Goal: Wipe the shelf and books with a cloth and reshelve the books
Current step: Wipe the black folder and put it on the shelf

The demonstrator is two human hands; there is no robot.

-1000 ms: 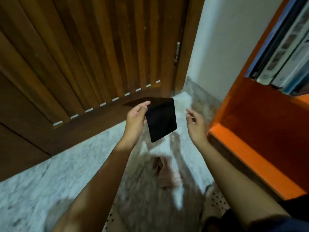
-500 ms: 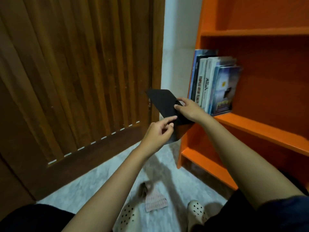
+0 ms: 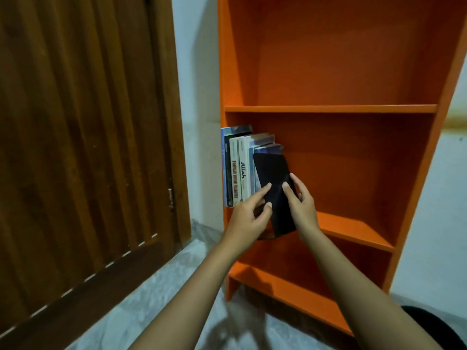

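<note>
Dark brown slatted wooden door [image 3: 75, 147] on left, metal hinge [image 3: 171, 198] at its right edge. White wall [image 3: 199, 84] behind, yellowish stain at far right. Grey-white marble floor [image 3: 156, 286]. Orange bookcase [image 3: 328, 59] stands against wall, near door frame. Dim indoor light.

Orange shelf [image 3: 353, 228]: books [image 3: 240, 168] upright, middle board, left end.

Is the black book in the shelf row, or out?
Out. The left hand and right hand hold the black book tilted beside the row of books, its lower end below the front edge of the shelf board.
</note>
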